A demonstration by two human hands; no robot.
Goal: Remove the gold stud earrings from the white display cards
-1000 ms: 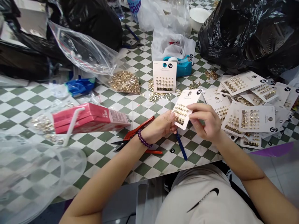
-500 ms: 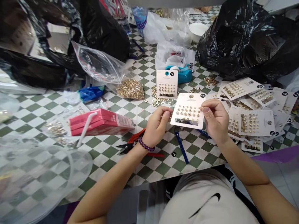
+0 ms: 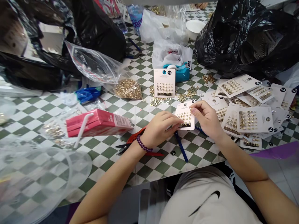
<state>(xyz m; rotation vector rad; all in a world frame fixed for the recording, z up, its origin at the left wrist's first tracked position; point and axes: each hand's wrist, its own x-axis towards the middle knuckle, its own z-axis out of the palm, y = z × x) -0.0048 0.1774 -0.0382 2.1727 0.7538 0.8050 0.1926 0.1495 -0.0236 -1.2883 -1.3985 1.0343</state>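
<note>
Between both hands is a white earring card [image 3: 186,112] with rows of small gold studs and a dark strip near its lower edge. My left hand [image 3: 161,128] grips the card's left and lower side, its fingers covering part of it. On the right edge, my right hand [image 3: 205,118] pinches the card between thumb and fingers. Just behind, another earring card [image 3: 164,81] leans against a teal tape dispenser [image 3: 182,73]. Loose gold pieces [image 3: 160,101] lie around the foot of that leaning card. A blue-handled tool [image 3: 181,147] lies below the held card.
A pile of filled earring cards [image 3: 254,119] spreads at the right. Red-handled pruning shears [image 3: 130,140] lie under my left wrist, beside a pink drink carton [image 3: 99,123] with a straw. Black plastic bags [image 3: 247,37] stand behind; a zip bag of gold pieces [image 3: 128,88] is left.
The held card has come down slightly to the left and turned. My left hand has moved right, over its lower left part, while my right hand has shifted left along with it.
</note>
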